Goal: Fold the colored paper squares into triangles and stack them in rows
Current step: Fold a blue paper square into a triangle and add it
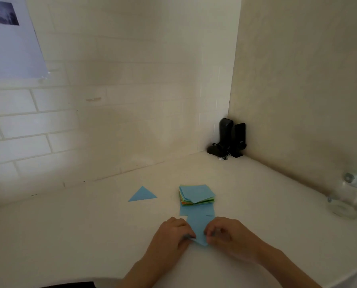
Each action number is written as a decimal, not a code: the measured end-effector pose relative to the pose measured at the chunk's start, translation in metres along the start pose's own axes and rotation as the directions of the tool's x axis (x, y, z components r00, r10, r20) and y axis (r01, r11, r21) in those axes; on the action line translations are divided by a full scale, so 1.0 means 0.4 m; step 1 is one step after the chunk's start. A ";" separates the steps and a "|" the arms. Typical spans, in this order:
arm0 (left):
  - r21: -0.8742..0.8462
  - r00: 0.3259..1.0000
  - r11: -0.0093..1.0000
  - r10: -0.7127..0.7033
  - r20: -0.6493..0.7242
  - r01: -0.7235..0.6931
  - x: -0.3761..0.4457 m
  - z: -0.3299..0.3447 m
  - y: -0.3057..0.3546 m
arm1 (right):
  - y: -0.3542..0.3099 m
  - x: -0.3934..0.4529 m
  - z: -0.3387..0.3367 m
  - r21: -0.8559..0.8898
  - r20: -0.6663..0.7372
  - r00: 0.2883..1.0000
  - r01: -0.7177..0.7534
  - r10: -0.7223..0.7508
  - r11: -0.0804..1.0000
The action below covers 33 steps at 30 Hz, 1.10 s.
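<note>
While both hands work at the near edge of the white tabletop [69, 235], the left hand [171, 235] and right hand [227, 235] pinch a blue paper square [198, 225] with curled fingers, seemingly mid-fold. Just beyond lies the stack of colored squares [196, 194]; a folded blue triangle [142, 194] rests to its left
</note>
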<state>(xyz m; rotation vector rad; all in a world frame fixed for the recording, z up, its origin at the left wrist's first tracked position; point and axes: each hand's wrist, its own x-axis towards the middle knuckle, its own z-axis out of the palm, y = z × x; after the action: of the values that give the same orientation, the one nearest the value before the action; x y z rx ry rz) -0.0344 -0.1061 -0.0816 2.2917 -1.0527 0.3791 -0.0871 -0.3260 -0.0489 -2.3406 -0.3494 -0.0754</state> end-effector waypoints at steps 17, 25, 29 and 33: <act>-0.048 0.974 0.977 -0.211 -0.088 0.207 -0.003 0.028 0.030 | 0.023 -0.050 0.094 -0.190 -0.314 0.941 0.067 -0.125 0.980; -0.009 0.913 0.922 -0.384 -0.137 0.386 0.004 0.026 0.041 | 0.031 -0.026 0.117 -0.180 -0.451 0.890 -0.021 -0.064 0.983; 0.191 0.892 0.872 -0.444 -0.082 0.451 0.015 0.030 0.061 | 0.020 -0.018 0.126 -0.245 -0.488 0.871 -0.077 -0.055 0.966; 0.197 0.878 0.856 -0.472 -0.078 0.478 0.016 0.028 0.063 | 0.013 -0.021 0.128 -0.271 -0.477 0.878 -0.112 -0.032 0.956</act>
<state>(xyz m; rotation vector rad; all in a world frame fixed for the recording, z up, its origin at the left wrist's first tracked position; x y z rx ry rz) -0.0495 -0.1297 -0.0776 2.6252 -0.4114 0.3261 -0.0963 -0.2957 -0.0902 -2.5120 -0.0401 -0.7185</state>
